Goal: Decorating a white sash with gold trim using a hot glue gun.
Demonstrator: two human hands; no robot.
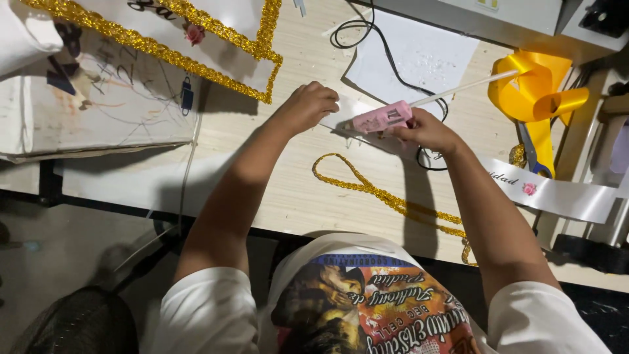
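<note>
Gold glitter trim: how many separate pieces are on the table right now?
2: one edging the white sash at top left, one loose gold glitter trim below the hands. More may be hidden.

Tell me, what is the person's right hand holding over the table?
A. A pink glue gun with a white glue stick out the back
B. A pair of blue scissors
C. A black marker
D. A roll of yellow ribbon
A: the right hand wraps around the pink glue gun, its white glue stick pointing back toward the yellow ribbon, while the left hand steadies the white ribbon at the nozzle.
</note>
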